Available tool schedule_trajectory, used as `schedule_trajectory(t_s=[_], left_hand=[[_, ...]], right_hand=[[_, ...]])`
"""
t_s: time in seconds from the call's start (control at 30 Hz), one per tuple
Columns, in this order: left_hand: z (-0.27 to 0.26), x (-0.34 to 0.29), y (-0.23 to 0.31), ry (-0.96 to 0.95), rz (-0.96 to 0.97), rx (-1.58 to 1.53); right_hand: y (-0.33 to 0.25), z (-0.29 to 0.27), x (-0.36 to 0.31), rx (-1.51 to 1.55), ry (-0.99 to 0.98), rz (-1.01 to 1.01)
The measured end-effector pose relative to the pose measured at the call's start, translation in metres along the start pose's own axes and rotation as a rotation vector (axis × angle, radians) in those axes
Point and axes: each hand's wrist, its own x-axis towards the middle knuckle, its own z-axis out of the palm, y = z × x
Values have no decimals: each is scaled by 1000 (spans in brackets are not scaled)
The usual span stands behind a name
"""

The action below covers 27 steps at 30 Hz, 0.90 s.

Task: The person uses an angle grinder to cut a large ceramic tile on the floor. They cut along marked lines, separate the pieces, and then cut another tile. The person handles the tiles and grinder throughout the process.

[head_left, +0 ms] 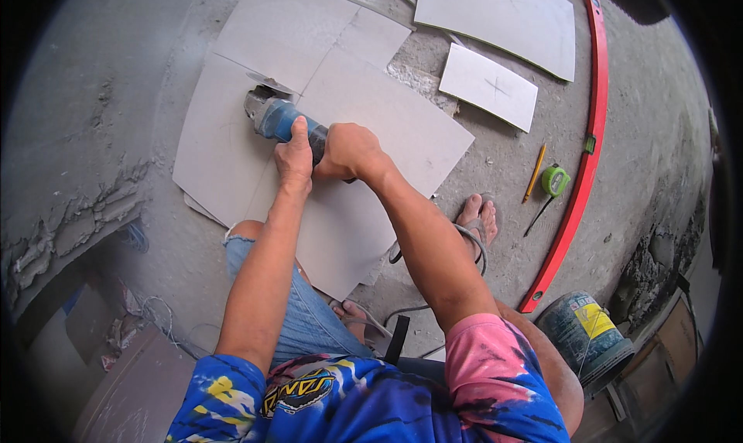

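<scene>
A blue angle grinder [280,120] lies tilted over a large pale tile [395,126], its metal head and disc toward the upper left. The disc meets the tile beside a dark line; whether it touches the surface I cannot tell. My left hand [294,163] is wrapped round the grinder's body, thumb along the top. Just to its right, my right hand [348,150] grips the dark rear end of the tool. Thin lines cross the tile, and other tile pieces [375,37] lie against or under it.
A small marked tile [491,88] and a larger tile [495,21] lie at the far right. Beyond them runs a long red spirit level [597,95], near a pencil [534,174] and green tape measure [555,181]. A cord [481,259] loops by my foot; a bucket [580,338] stands right.
</scene>
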Motion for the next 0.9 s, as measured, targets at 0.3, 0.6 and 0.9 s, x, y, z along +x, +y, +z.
schedule_trajectory(t_s=[0.3,0.6,0.9], left_hand=[[2,-8,-1,-14,16,3],[1,-6,-1,-21,23,-6],[1,-2,-3,-16,0,17]], right_hand=[[5,1,-4,-3,6,-3],[2,-2,-5,2,-14,12],[-2,-6,-7,-21,-22,15]])
